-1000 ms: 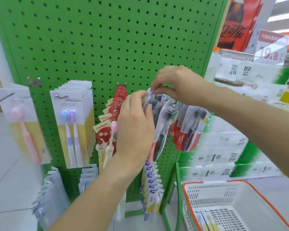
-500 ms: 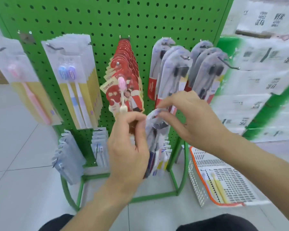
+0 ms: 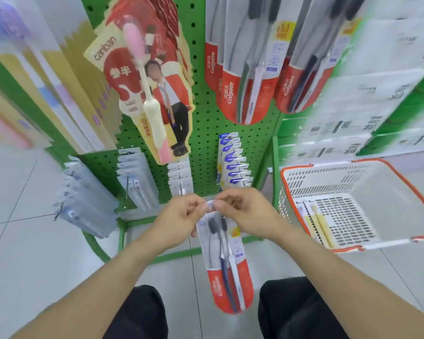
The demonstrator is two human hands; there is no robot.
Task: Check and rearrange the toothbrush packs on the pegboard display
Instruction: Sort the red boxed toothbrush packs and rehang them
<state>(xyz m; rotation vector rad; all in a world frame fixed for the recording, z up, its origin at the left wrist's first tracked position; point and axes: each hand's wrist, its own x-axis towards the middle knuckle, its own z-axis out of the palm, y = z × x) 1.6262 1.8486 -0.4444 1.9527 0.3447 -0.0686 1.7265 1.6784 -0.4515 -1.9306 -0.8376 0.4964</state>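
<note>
A red-and-clear Colgate toothbrush pack (image 3: 227, 270) with two dark brushes hangs below my hands, off the green pegboard (image 3: 207, 123). My left hand (image 3: 179, 221) and my right hand (image 3: 242, 214) both pinch its top tab from either side, low in front of the board. More Colgate packs (image 3: 245, 77) hang on hooks above, next to red Canban packs (image 3: 147, 89) with a pink-and-cream brush. Yellow-backed packs (image 3: 66, 99) hang at the left. Small blue packs (image 3: 233, 162) and grey packs (image 3: 83, 201) fill the bottom row.
A white basket with an orange rim (image 3: 294, 189) stands on the floor to the right, holding a couple of yellow toothbrush packs (image 3: 313, 221). Stacked white-and-green cartons (image 3: 377, 94) rise behind it. The green stand frame (image 3: 123, 238) sits on pale floor tiles.
The Colgate pack has come off its hook and dropped with both hands from mid-board to below the bottom row. The view has tilted downward and closer to the board.
</note>
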